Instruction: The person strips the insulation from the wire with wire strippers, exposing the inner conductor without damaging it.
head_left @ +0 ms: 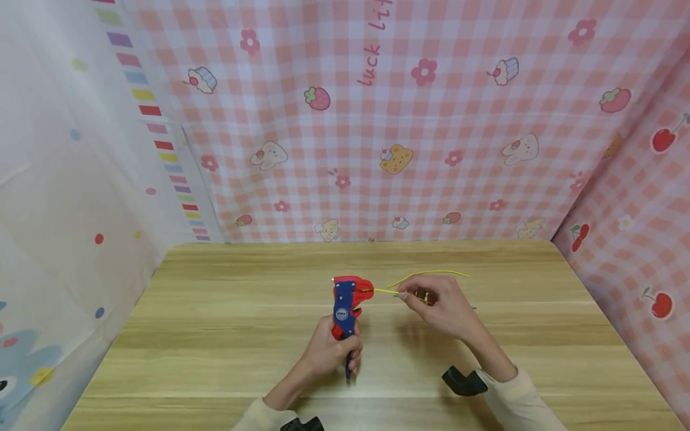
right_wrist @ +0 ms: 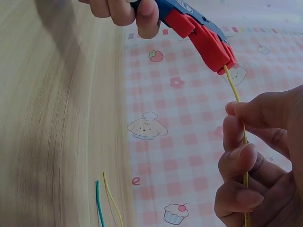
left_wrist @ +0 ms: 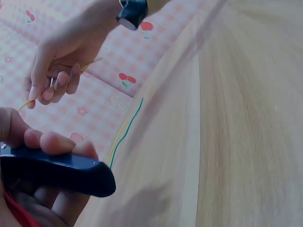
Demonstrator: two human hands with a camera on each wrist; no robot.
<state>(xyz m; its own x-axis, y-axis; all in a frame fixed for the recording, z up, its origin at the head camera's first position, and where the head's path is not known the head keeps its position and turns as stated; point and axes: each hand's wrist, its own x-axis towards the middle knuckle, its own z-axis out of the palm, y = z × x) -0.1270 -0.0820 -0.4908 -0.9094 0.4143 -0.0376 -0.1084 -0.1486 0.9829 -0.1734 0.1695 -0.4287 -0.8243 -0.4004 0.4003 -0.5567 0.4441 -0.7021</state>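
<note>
My left hand (head_left: 327, 352) grips the handles of a blue and red wire stripper (head_left: 342, 304), held upright above the table with its red head toward the right. A thin yellow wire (head_left: 385, 291) runs from the stripper's mouth to my right hand (head_left: 443, 304), which pinches it between thumb and index finger. In the right wrist view the near end of that wire (right_wrist: 232, 87) enters the red jaws; its tip is hidden inside. The rest of the wire passes along the curled fingers of the right hand.
On the wooden table (head_left: 226, 335), behind and under the right hand, lie another yellow wire (head_left: 431, 272) and a green wire (right_wrist: 99, 201). A pink checked cloth (head_left: 345, 131) hangs at the table's back edge. Each wrist carries a black camera mount (head_left: 465, 381).
</note>
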